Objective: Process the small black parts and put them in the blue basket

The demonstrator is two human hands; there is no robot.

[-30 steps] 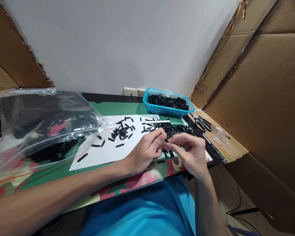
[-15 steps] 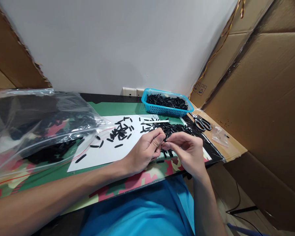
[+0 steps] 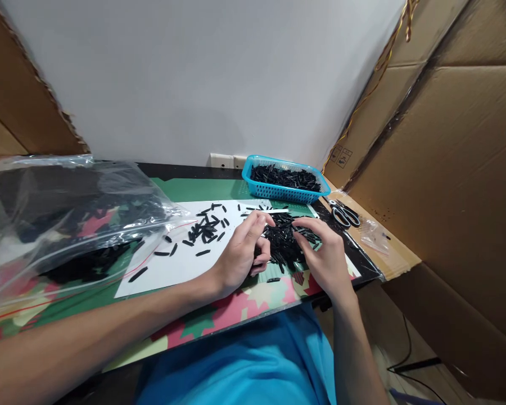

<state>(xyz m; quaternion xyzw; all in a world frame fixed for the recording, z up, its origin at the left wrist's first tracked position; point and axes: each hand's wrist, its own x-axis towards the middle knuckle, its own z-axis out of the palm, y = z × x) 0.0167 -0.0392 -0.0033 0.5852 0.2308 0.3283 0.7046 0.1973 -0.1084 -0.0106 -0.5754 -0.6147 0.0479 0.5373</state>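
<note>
Over the near edge of a heap of small, thin black strips (image 3: 283, 242), my left hand (image 3: 242, 250) is half closed. Its lower fingers curl into the palm, and the thumb and forefinger point forward; whatever the curled fingers hold is hidden. My right hand (image 3: 326, 253) hovers at the heap's right side, thumb and fingers apart, with no strip visible between them. More black strips (image 3: 206, 228) lie scattered on a white sheet of paper (image 3: 183, 268) left of the hands. A slim white stick (image 3: 278, 211) lies across the heap's far side.
A blue plastic basket (image 3: 289, 194) filled with black strips stands against the wall. Scissors (image 3: 343, 215) and a small clear bag (image 3: 375, 236) lie at the right. A large clear zip bag (image 3: 122, 183) with black contents covers the left. Cardboard walls (image 3: 447, 163) flank the table.
My hands were together at the fingertips and have come apart. The right hand's fingers have spread over the heap, and the left thumb and forefinger have loosened.
</note>
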